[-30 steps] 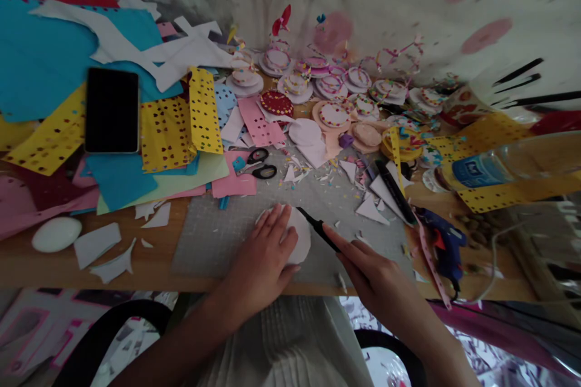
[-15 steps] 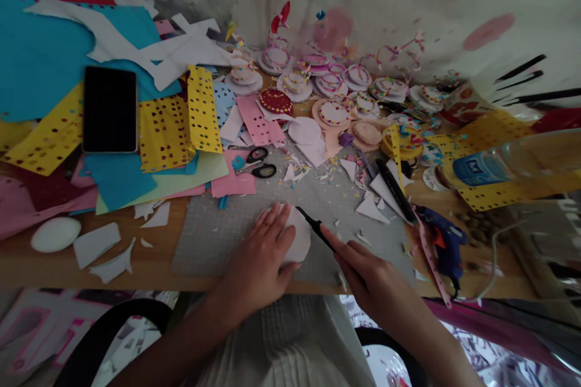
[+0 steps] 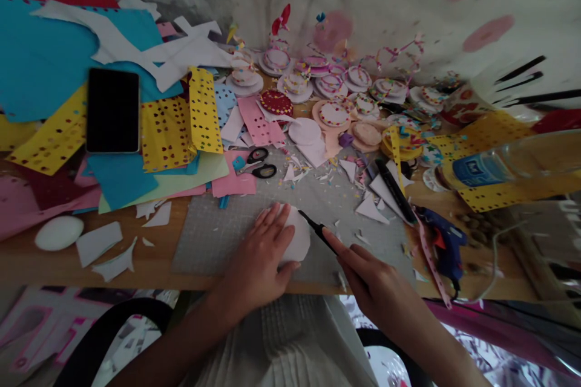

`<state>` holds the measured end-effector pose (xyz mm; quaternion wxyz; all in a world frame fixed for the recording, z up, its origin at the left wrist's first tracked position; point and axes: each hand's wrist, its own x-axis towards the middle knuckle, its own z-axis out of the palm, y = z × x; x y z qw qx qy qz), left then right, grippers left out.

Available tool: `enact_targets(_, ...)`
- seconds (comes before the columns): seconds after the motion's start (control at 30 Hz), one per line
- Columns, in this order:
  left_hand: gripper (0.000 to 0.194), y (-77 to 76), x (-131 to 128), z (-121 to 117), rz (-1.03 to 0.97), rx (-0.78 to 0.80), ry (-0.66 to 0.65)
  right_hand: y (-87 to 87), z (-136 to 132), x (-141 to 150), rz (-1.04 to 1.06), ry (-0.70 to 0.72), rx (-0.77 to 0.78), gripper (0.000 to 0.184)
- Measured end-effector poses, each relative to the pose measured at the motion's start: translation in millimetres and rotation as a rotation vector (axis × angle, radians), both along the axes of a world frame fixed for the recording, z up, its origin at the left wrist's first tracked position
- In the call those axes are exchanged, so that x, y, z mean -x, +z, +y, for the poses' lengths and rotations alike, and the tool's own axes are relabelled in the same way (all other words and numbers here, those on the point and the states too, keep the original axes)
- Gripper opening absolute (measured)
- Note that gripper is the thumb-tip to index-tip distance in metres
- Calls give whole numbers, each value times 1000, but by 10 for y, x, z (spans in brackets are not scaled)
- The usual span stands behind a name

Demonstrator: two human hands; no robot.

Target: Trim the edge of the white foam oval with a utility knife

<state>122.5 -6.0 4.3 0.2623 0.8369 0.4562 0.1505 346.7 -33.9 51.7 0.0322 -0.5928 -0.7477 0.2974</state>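
Under my left hand [image 3: 265, 251] lies a white round piece of sheet [image 3: 298, 245], perhaps craft foam, flat on the grey cutting mat [image 3: 204, 242]. The fingers of that hand are stretched out and press on it; they cover its left part. My right hand [image 3: 370, 272] is closed around a slim black craft knife [image 3: 323, 234], forefinger laid along its handle. The knife's tip meets the upper right edge of the white piece. White scraps [image 3: 372, 208] lie on the mat to the right.
Scissors [image 3: 261, 163], a phone [image 3: 113, 110] and coloured sheets [image 3: 40, 60] lie to the left. Small decorated hats [image 3: 333, 113] stand at the back. On the right are a black marker [image 3: 394, 191], a blue glue gun [image 3: 447, 242] and a plastic bottle [image 3: 521, 157].
My right hand and the knife have shifted slightly right and down along the edge of the white piece. My left hand stays in place.
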Motion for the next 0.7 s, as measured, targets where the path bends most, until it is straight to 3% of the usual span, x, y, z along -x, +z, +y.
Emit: enact_targets(0.7, 40, 9, -3, 0, -11, -10, -2, -57, -263, 82, 275, -193, 7, 47)
